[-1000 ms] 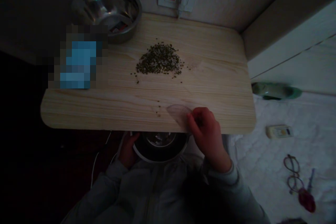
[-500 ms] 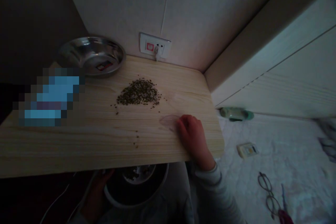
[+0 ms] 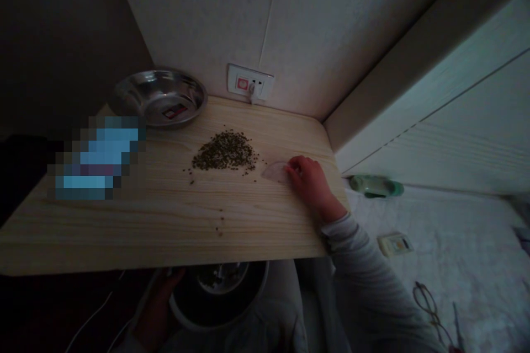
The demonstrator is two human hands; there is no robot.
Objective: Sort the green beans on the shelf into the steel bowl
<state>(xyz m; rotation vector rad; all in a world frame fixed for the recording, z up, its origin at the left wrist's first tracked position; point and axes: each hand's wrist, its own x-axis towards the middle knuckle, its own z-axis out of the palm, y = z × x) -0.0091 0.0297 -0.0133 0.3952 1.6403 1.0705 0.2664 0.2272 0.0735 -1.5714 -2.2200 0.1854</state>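
Observation:
My right hand (image 3: 308, 179) is closed on a thin clear plastic piece (image 3: 274, 172) with a curved edge. It holds the piece low over the wooden tabletop, just right of a heap of small dark green-brown grains (image 3: 226, 151). A few loose grains lie in front of the heap. Below the table's front edge, my left hand (image 3: 161, 300) grips the left side of a dark bowl (image 3: 207, 309) in my lap. A smaller light-coloured dish (image 3: 232, 281) with some greenish bits shows inside that bowl; the table edge hides part of both.
A steel basin (image 3: 194, 105) stands at the table's (image 3: 144, 231) back left, with a blurred-out phone-like screen (image 3: 107, 149) before it. A wall socket (image 3: 244, 84) holds a plug. On the white bedding right lie a green bottle (image 3: 375, 186), a small box (image 3: 395, 244) and glasses (image 3: 426, 298).
My right hand has moved the clear plastic piece farther back across the table, closer to the heap's right side. The view has shifted slightly. My left hand stays at the bowl.

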